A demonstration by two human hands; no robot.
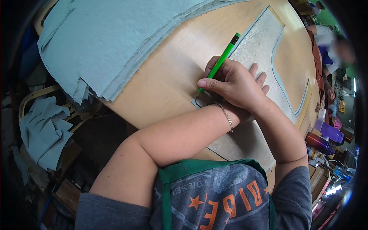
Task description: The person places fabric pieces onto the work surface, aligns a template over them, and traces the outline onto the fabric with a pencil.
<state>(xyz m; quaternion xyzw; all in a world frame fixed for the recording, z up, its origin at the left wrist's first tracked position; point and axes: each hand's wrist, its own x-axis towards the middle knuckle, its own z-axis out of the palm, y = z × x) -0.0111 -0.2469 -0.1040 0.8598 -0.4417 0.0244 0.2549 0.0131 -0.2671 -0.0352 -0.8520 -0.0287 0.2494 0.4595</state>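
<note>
My right hand [237,82] is closed around a green pencil [222,63], whose tip rests near the corner of a grey, scuffed flat template [257,48]. Crossing beneath it, my left hand [261,79] lies on the template, mostly hidden by the right hand; its visible fingers are stretched out and apart. A chain bracelet [227,117] circles the left wrist. Light blue material [276,73] shows as a border along the template's curved edge.
A layered stack of light blue sheets [111,42] covers the table's [165,76] upper left. Crumpled blue pieces [44,132] lie on a chair at left. Bottles [319,142] and boxes stand at right. Another person [327,48] is at the upper right.
</note>
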